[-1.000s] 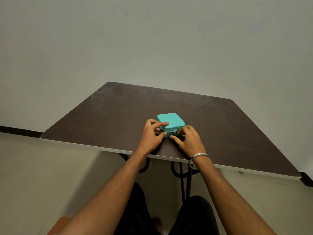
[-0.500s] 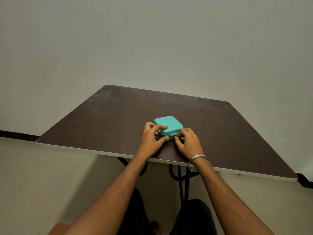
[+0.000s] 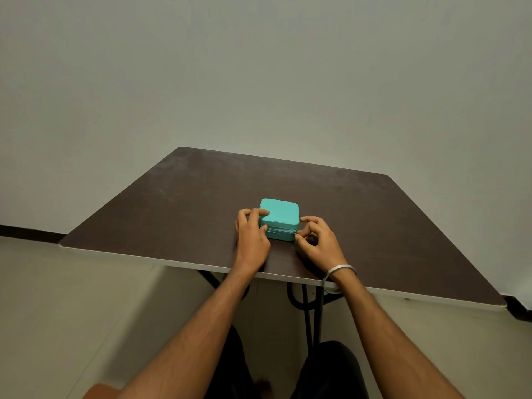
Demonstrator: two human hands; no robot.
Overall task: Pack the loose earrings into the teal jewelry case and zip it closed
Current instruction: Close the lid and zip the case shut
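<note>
Pinching at the near right corner of the teal jewelry case (image 3: 279,215), the right hand (image 3: 319,243) has its thumb & pointer finger pressed together on a tiny zipper pull (image 3: 294,233). The pull is too small to see well. The other fingers of that hand are curled in, w/ the top ones touching the right side of the case.

The left hand (image 3: 252,236) is on the left side of the case. Its pointer finger lies flat on the lid, near the left edge. Its thumb pushes on the front side, right by the zip line. The other fingers curl down beside the case. So this hand is half closed around the case's left edge, holding it down.

The case is a small square box w/ round corners. The lid is down flat. A thin zip line runs across the front side. It sits on the dark brown surface (image 3: 172,214), near the front edge, abt in the middle from left to right.

A silver bangle (image 3: 339,269) is on the right wrist, just over the front edge of the surface. Both arms are bare. Dark table legs (image 3: 309,312) show under the surface, & dark trousers (image 3: 334,370) at the bottom. A plain pale wall (image 3: 259,82) is behind.
</note>
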